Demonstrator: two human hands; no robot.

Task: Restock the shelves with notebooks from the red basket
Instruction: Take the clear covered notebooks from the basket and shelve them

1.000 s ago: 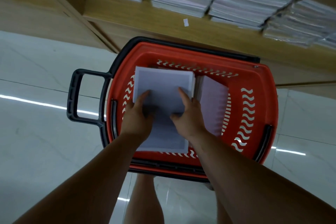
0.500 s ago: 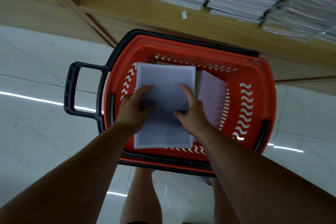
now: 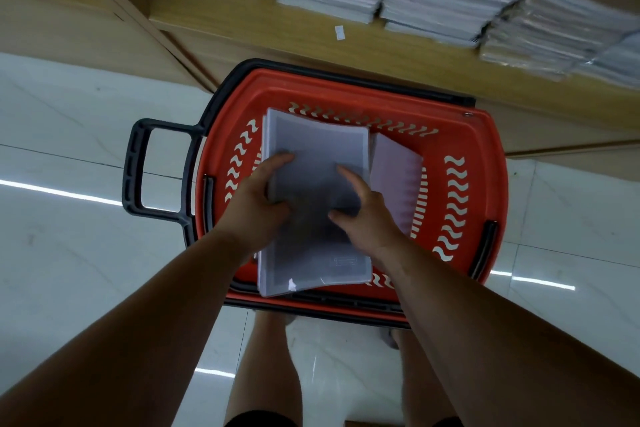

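step: lifting notebook stack (image 3: pixel 313 204) from red basket (image 3: pixel 485 191), frame centre | hands: left hand (image 3: pixel 254 204) and right hand (image 3: pixel 363 218) clasp its sides | next: carry to shelf (image 3: pixel 242 17), top

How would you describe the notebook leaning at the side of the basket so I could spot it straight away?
Find the red basket on the pale floor, in front of the wooden shelf. Inside it, both hands rest on a grey stack of notebooks. The pale lilac notebook is just right of that stack: it alone stands tilted against the basket's right wall, untouched, while the rest lie flat.
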